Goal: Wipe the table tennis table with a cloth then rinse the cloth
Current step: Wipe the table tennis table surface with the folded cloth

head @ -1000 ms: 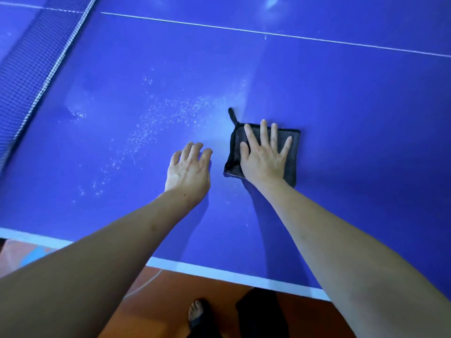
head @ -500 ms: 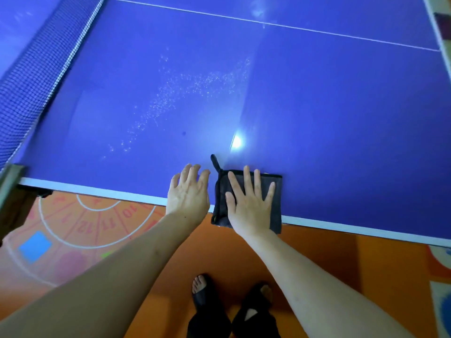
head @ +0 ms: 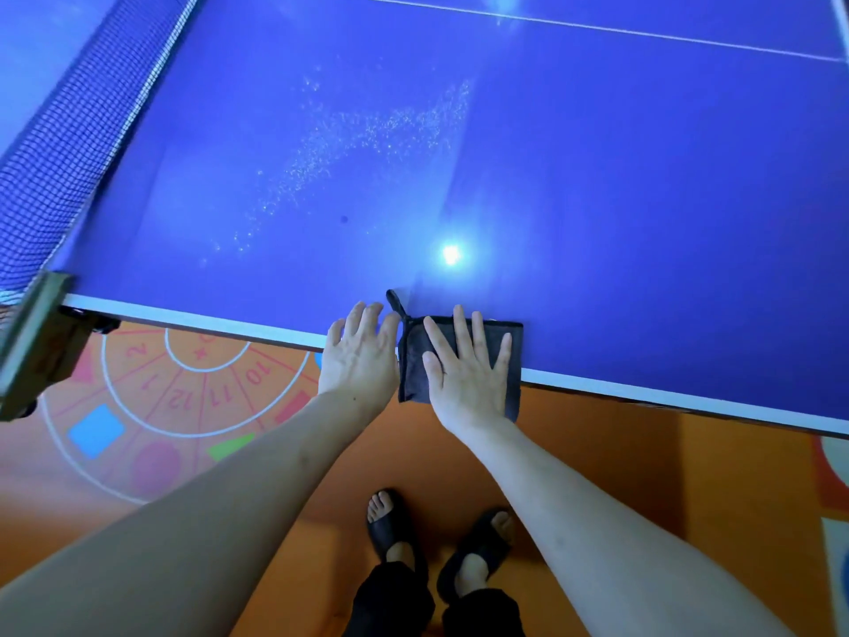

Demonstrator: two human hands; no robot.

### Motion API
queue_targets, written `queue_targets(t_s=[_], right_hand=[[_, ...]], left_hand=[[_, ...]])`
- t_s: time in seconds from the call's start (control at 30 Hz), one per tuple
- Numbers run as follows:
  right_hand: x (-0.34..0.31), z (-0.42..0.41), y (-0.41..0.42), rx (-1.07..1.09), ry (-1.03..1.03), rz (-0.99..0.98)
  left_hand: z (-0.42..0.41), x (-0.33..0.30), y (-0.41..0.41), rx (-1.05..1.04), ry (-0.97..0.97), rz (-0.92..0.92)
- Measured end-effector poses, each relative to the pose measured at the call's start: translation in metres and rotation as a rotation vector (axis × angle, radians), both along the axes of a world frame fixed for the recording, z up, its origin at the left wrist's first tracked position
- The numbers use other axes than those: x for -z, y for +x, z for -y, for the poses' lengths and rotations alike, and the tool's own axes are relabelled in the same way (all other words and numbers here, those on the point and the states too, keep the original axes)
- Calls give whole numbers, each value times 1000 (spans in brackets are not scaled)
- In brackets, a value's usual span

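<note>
Below, flat splayed hands press a dark cloth [head: 459, 360] on the speckled blue table [head: 597, 177] edge.

Glossy blue table [head: 597, 186]; dark cloth [head: 416, 360], seemingly matt, soft.

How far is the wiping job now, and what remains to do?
Done: the strip above the cloth looks freshly wiped. In hand: the right hand presses the cloth flat at the table edge, partly overhanging; the left hand rests beside it. Left: the white specks near the net, then rinsing.
</note>
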State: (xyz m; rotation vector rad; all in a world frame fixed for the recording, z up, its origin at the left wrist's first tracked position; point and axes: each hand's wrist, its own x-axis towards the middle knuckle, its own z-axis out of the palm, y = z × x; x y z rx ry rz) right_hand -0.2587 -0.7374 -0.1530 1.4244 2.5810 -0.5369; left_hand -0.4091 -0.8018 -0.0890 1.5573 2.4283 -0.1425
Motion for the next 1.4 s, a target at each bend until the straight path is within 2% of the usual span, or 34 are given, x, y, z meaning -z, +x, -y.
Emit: queue_targets(t_s=[0.6, 0.9, 1.4], right_hand=[[11, -182, 20, 47, 160, -49], [13, -255, 16, -63, 145, -112], [18, -429, -50, 16, 194, -119]], left_hand=[[-93, 5, 33, 58, 57, -14], [-166, 9, 46, 2, 35, -35], [-322, 22, -14, -40, 79, -69]])
